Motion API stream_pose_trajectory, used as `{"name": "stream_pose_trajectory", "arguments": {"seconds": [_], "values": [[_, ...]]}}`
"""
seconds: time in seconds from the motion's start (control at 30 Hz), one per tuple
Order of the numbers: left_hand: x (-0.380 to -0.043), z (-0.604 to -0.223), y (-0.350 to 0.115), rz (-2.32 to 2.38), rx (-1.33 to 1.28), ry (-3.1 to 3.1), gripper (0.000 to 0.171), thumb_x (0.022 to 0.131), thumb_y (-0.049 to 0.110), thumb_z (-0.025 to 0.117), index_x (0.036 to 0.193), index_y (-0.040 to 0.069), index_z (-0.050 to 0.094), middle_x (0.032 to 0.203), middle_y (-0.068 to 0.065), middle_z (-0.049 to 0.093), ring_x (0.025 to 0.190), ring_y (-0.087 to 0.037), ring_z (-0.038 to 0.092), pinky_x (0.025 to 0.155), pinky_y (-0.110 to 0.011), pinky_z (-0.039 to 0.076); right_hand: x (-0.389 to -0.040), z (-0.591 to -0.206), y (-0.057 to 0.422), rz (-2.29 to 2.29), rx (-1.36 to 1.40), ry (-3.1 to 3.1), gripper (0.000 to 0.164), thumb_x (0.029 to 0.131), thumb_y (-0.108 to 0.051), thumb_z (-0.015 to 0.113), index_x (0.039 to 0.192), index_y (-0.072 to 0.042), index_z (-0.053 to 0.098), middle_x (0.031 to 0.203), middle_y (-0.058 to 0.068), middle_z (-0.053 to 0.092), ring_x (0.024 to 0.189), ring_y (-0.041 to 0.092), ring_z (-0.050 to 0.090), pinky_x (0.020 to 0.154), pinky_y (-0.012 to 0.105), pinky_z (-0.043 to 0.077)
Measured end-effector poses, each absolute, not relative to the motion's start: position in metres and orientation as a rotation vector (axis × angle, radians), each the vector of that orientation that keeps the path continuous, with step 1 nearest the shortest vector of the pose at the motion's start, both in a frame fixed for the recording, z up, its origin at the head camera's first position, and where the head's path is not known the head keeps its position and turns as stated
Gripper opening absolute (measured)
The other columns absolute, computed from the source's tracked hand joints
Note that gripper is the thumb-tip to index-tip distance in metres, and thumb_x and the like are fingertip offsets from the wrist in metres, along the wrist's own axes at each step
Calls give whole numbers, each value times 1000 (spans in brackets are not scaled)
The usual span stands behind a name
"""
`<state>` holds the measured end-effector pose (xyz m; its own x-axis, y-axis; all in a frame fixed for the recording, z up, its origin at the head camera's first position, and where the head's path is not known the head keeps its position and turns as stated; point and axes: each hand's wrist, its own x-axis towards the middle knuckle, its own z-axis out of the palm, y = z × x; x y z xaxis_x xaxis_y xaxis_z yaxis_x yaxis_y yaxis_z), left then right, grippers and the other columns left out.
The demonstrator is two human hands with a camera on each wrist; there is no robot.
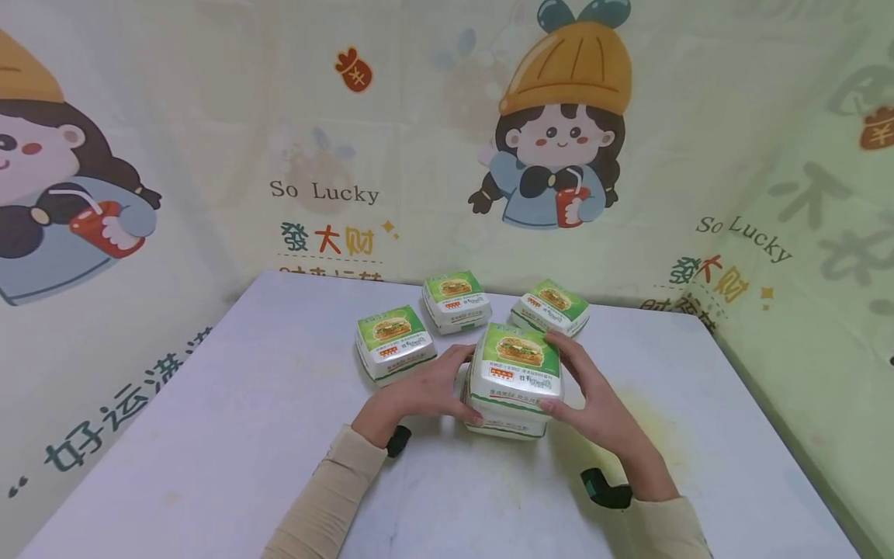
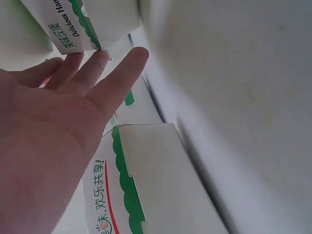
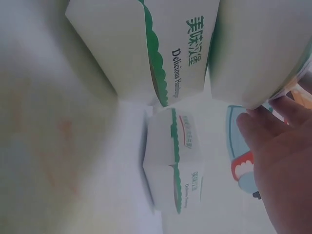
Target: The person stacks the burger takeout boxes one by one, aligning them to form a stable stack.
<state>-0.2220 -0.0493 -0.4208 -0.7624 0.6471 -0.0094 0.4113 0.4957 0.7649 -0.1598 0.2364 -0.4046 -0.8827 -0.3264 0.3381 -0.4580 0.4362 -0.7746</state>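
Two white-and-green hamburger boxes stand stacked in the middle of the table. My right hand (image 1: 594, 396) grips the upper hamburger box (image 1: 520, 353) by its right side, thumb at the front corner and fingers toward the back. Squarely beneath it is the lower hamburger box (image 1: 506, 426), its front showing only as a strip in the head view. My left hand (image 1: 426, 388) is at the stack's left side, thumb by the lower box's front. In the left wrist view its fingers (image 2: 119, 80) are stretched out, fingertips at the lower box's edge.
Close by the left hand sits another hamburger box (image 1: 396, 341). Two more, a back-left box (image 1: 457, 299) and a back-right box (image 1: 552, 304), stand behind the stack on the white table (image 1: 279, 388). A printed cloth (image 1: 433, 155) hangs along the table's back edge.
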Motion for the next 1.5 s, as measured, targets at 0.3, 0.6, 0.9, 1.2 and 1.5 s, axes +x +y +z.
{"name": "stream_pose_trajectory", "arguments": {"seconds": [0.3, 0.6, 0.9, 1.2, 1.5], "values": [[-223, -422, -50, 1122, 908, 2473, 102, 65, 46, 91, 147, 24, 35, 150, 7, 39, 138, -10, 37, 117, -38, 34, -162, -407, 235, 1392, 729, -2630, 96, 85, -19, 73, 159, -29, 14, 167, -1, 9, 152, 17, 14, 119, 58, 23], [-222, -417, -50, 1039, 924, 2509, 112, 65, 41, 91, 154, 21, 27, 156, 4, 33, 141, -10, 34, 117, -36, 33, -163, -411, 235, 1534, 699, -2645, 103, 83, -18, 74, 159, -31, 6, 166, 5, 8, 148, 48, 16, 111, 73, 19], [-220, -403, -60, 994, 902, 2607, 121, 63, 40, 92, 158, 13, 22, 161, -6, 28, 148, -24, 28, 119, -44, 30, -162, -410, 235, 1520, 691, -2654, 106, 82, -18, 77, 160, -30, 6, 166, 3, 11, 151, 36, 12, 114, 69, 19], [-216, -380, -79, 1183, 827, 2554, 109, 73, 33, 88, 158, 20, 22, 162, -3, 23, 137, -33, 46, 112, -46, 41, -163, -412, 236, 1535, 685, -2647, 106, 82, -18, 77, 159, -30, 6, 165, 3, 10, 151, 37, 8, 114, 70, 18], [-221, -375, -97, 1290, 932, 2797, 88, 83, 30, 80, 155, 16, 32, 156, -5, 35, 137, -27, 45, 112, -47, 41, -162, -412, 236, 1545, 684, -2646, 106, 81, -18, 77, 160, -30, 5, 166, 5, 9, 151, 39, 8, 114, 71, 18]]}}
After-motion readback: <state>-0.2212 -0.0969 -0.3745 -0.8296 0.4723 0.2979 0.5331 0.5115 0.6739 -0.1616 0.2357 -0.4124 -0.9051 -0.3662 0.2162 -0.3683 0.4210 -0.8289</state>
